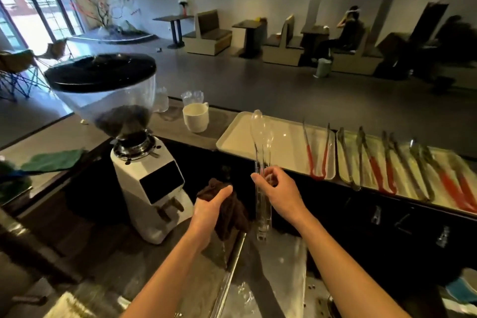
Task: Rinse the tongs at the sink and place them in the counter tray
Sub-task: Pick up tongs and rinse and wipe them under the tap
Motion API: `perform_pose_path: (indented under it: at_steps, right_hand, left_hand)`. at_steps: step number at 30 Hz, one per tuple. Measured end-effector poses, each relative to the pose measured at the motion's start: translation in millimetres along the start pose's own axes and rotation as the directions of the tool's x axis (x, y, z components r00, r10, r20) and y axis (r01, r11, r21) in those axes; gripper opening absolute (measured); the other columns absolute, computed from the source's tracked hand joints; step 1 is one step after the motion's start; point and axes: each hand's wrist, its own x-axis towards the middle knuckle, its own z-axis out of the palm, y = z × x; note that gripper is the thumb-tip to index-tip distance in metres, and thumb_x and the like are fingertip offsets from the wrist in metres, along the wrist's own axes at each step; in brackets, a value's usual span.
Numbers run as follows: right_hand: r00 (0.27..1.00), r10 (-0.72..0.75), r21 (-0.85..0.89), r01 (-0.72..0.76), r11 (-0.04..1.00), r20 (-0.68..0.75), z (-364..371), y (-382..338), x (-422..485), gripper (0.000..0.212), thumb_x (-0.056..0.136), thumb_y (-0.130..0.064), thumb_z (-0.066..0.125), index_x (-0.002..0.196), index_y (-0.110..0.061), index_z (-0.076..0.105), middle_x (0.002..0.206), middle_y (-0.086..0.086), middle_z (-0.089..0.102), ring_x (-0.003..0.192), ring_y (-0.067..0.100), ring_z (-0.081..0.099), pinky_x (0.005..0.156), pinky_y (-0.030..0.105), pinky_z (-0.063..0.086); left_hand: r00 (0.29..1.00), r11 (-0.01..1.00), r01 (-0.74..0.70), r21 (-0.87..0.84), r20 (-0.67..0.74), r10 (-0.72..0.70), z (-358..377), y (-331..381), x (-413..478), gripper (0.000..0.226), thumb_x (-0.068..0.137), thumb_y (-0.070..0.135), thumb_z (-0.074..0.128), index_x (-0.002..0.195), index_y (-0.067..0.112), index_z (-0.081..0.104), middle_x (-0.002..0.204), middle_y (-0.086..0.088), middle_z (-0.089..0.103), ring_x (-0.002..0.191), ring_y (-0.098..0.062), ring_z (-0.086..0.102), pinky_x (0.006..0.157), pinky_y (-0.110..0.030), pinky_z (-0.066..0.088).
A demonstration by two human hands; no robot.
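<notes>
Centre of frame: clear plastic tongs held upright, tips up, pinched mid-handle in the right hand. Left hand closed on a dark brown cloth, just beside the tongs, above the sink at lower centre. Rinsing seemingly finished; wiping or transfer in hand. Next: carry up and right, lay flat on bare part of the nearest tray, clear of red-handled tongs.
</notes>
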Motion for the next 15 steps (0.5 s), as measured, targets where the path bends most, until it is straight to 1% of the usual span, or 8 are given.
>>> perform_pose_path:
  at_steps: [2,5,7,8,9,10,12,15]
  right_hand:
    - [0.998,0.012,-0.033,-0.014,0.999,-0.057,-17,1,25,0.04,0.086,-0.059,0.066,0.087,-0.02,0.057,0.074,-0.006,0.059,0.065,0.007,0.052,0.061,0.024,0.043]
    - [0.991,0.044,-0.104,-0.057,0.993,-0.125,-38,3,62,0.039,0.088,-0.06,0.063,0.09,-0.021,0.055,0.081,-0.007,0.059,0.07,0.008,0.054,0.062,0.026,0.04]
    - [0.986,0.08,-0.17,-0.105,0.98,-0.15,-51,6,88,0.045,0.087,-0.064,0.06,0.097,-0.02,0.055,0.087,-0.008,0.058,0.078,0.01,0.056,0.067,0.029,0.044]
    - [0.983,0.101,-0.204,-0.131,0.97,-0.153,-56,8,100,0.049,0.086,-0.067,0.058,0.101,-0.02,0.055,0.09,-0.008,0.059,0.081,0.011,0.057,0.07,0.032,0.048]
    - [0.98,0.123,-0.243,-0.159,0.957,-0.158,-60,9,113,0.051,0.086,-0.068,0.057,0.103,-0.02,0.054,0.091,-0.008,0.059,0.083,0.013,0.058,0.073,0.035,0.05]
    - [0.976,0.141,-0.282,-0.183,0.942,-0.164,-64,9,124,0.052,0.086,-0.068,0.056,0.103,-0.02,0.053,0.09,-0.007,0.06,0.081,0.013,0.059,0.072,0.036,0.051]
    - [0.973,0.159,-0.362,-0.211,0.908,-0.17,-68,10,146,0.049,0.088,-0.064,0.057,0.102,-0.017,0.053,0.083,-0.005,0.059,0.07,0.011,0.055,0.06,0.031,0.045]
    - [0.976,0.172,-0.494,-0.215,0.842,-0.132,-67,12,174,0.052,0.089,-0.059,0.057,0.105,-0.009,0.057,0.065,-0.005,0.051,0.053,0.011,0.046,0.049,0.028,0.033]
  left_hand:
    - [1.0,1.0,0.02,-0.017,0.014,-0.02,23,4,20,0.019,0.082,0.025,0.077,0.095,0.012,0.072,0.081,-0.003,0.078,0.078,-0.017,0.075,0.076,-0.033,0.055]
    - [0.999,1.0,0.02,-0.012,0.044,-0.02,47,7,43,0.028,0.077,0.029,0.081,0.098,0.014,0.073,0.088,-0.004,0.078,0.089,-0.023,0.074,0.089,-0.039,0.056]
    - [0.996,1.0,0.022,-0.019,0.082,-0.02,62,8,57,0.04,0.069,0.036,0.084,0.101,0.015,0.074,0.094,-0.006,0.077,0.094,-0.024,0.074,0.095,-0.045,0.054]
    - [0.995,0.999,0.029,-0.018,0.095,-0.027,68,8,61,0.041,0.068,0.038,0.085,0.101,0.016,0.075,0.096,-0.006,0.077,0.094,-0.024,0.073,0.096,-0.047,0.054]
    - [0.994,1.0,0.023,-0.016,0.104,-0.022,74,8,67,0.036,0.07,0.036,0.083,0.099,0.016,0.075,0.096,-0.006,0.077,0.094,-0.024,0.074,0.096,-0.048,0.053]
    - [0.995,1.0,0.018,-0.007,0.099,-0.017,80,9,72,0.027,0.075,0.032,0.081,0.096,0.017,0.076,0.094,-0.006,0.078,0.092,-0.024,0.074,0.096,-0.048,0.054]
    - [0.996,1.0,0.017,0.013,0.088,-0.018,88,10,80,0.013,0.081,0.028,0.078,0.089,0.017,0.077,0.09,-0.008,0.077,0.089,-0.025,0.074,0.094,-0.048,0.054]
    - [0.996,0.999,0.023,0.048,0.084,-0.027,95,11,93,0.016,0.081,0.032,0.077,0.089,0.018,0.077,0.09,-0.009,0.077,0.091,-0.026,0.073,0.097,-0.05,0.052]
